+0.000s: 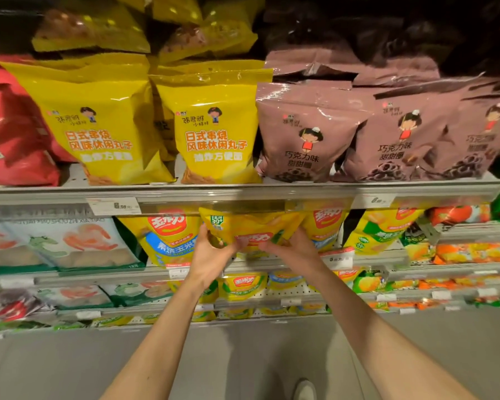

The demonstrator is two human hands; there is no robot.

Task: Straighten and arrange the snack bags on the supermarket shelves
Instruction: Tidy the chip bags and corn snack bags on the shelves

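Several grey metal shelves (243, 192) are seen stacked one below another, each fronted by a rail with white price tags (113, 205), and a plain grey floor (243, 359) is spread out beneath them. On the upper shelf, from the left, a red bag (15, 134) is followed by two upright yellow bags (98, 125), then by three brown bags (306, 134) that lean against one another; more yellow bags are piled behind and above. On the shelf below, pale bags printed with shrimp (70, 243) are set at the left, yellow corn-snack bags (168, 238) in the middle, and orange and green packs (471, 251) at the right. Lower shelves are filled with smaller packs, too blurred to be read.

One yellow snack bag (251, 226) is held in front of the middle shelf, just under the upper rail, tilted and raised off the shelf board. Its lower left edge is gripped by the left hand (211, 258), with the thumb laid across the front and the fingers curled behind. Its lower right part is gripped by the right hand (295, 249), with the fingers bent round the bag's front. Both bare forearms are stretched up from the bottom of the view, and the toe of a light shoe (303, 389) is seen on the floor.
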